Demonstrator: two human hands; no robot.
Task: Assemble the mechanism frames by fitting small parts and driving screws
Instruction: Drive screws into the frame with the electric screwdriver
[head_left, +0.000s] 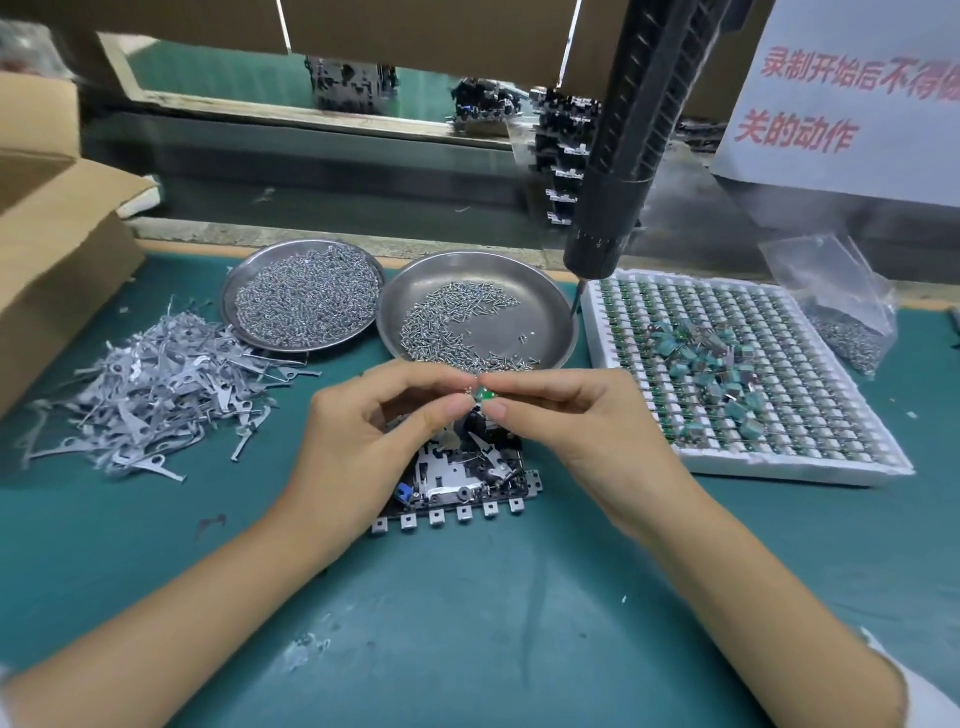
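Both hands meet over mid-desk: left hand (363, 421) and right hand (566, 415) each pinch the same small green part (485, 395) at the fingertips, just above the mechanism frame (457, 483) lying flat on the green desk (467, 623). Two screw dishes (545, 306) sit behind, toward the back edge; electric screwdriver (613, 171) hangs over the right dish.

The only writing stands on a white paper sign (852, 104), well up and to the right of where the two hands pinch a small part. It carries red Chinese characters in two lines. The upper line reads 录制开始后不得, then runs off the picture's right edge. The lower line reads 关的动作. No other text, brand or number can be read.
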